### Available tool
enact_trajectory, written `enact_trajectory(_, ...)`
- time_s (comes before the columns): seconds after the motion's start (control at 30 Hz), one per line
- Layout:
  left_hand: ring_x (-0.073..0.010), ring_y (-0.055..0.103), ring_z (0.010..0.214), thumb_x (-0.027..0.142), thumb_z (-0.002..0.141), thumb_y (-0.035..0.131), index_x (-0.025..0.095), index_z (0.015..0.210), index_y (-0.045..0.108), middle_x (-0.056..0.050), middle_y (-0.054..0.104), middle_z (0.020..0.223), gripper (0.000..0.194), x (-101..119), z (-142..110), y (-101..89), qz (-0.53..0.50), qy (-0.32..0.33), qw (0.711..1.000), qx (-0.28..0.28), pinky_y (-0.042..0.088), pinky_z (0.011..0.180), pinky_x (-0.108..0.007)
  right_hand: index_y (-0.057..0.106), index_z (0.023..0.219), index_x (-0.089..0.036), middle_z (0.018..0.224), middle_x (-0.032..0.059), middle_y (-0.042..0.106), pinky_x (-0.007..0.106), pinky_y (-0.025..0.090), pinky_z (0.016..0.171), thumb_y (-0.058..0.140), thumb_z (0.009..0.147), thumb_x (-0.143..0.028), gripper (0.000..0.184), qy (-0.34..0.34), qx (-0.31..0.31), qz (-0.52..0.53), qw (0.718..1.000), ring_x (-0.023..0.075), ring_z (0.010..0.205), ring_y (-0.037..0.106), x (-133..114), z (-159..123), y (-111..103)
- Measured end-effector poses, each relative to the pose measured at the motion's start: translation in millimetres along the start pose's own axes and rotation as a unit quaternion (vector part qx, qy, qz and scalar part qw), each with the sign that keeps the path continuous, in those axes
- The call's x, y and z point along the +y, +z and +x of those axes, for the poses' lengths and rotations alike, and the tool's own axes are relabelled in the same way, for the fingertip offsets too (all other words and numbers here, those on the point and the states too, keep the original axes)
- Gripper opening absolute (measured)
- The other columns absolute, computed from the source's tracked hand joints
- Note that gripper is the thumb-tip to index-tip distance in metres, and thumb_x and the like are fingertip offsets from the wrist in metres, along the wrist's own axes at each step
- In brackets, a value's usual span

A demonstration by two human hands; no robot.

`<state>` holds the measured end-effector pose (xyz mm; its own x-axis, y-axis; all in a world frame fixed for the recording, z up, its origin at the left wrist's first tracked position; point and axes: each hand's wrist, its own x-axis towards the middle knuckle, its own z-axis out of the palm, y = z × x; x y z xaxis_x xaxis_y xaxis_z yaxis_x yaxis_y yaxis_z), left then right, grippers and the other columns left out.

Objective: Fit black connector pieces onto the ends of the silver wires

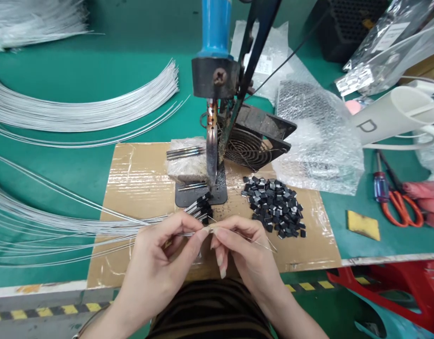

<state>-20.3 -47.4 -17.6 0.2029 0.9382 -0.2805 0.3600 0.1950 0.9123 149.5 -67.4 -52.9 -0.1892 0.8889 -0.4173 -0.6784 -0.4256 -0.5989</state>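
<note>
My left hand (171, 254) and my right hand (243, 245) meet above the cardboard's front part, thumbs and forefingers pinched close together. Between them runs a thin wire (262, 243), whose loose ends stick out past my right fingers. Just behind my left fingers lies a bundle of white wires (121, 225) that trails off to the left, with small black pieces (204, 207) at its right end. A soldering iron (212, 127) with a blue handle hangs tip down on a stand, behind my hands. To the right sits a heap of small black parts (275, 205).
A flat cardboard sheet (316, 249) covers the front of the green table. Behind it stand a black fan (254, 141) and a wrapped block (187, 169). More white wires (97, 110) lie at left; bubble wrap (319, 136), a yellow sponge (363, 225) and orange-handled scissors (402, 209) at right.
</note>
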Motion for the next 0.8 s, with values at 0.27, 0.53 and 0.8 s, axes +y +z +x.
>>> enact_trajectory(0.27, -0.0136, 0.062, 0.062, 0.030, 0.095, 0.071, 0.020, 0.086, 0.074, -0.001, 0.069, 0.070, 0.014, 0.2, -0.2, 2.6, -0.007, 0.000, 1.000, 0.024, 0.046, 0.054, -0.022, 0.085, 0.081, -0.018, 0.067, 0.0004, 0.076, 0.014, 0.057, 0.043, 0.089, 0.084, -0.031, 0.014, 0.013, 0.004, 0.020, 1.000, 0.0070, 0.043, 0.064, -1.4, 1.4, 1.9)
enact_trajectory(0.53, -0.0126, 0.062, 0.060, 0.028, 0.099, 0.067, 0.020, 0.090, 0.073, -0.001, 0.071, 0.072, 0.013, -6.5, -2.8, 5.7, 0.033, 0.051, 0.997, 0.047, 0.044, 0.052, -0.021, 0.086, 0.086, -0.020, 0.066, -0.0009, 0.073, 0.013, 0.056, 0.047, 0.085, 0.088, -0.030, 0.011, -0.004, -0.001, 0.022, 1.000, 0.0062, 0.045, 0.064, 1.5, 1.7, 4.2)
enact_trajectory(0.8, -0.0085, 0.048, 0.050, 0.021, 0.098, 0.069, 0.022, 0.089, 0.072, 0.005, 0.063, 0.063, 0.010, -8.2, -3.3, 13.8, 0.085, 0.114, 0.984, 0.105, 0.038, 0.048, -0.020, 0.087, 0.083, -0.021, 0.065, -0.0008, 0.073, 0.013, 0.055, 0.046, 0.086, 0.087, -0.030, 0.010, -0.011, 0.028, 0.050, 0.998, 0.0055, 0.042, 0.061, 4.5, -0.2, 10.3)
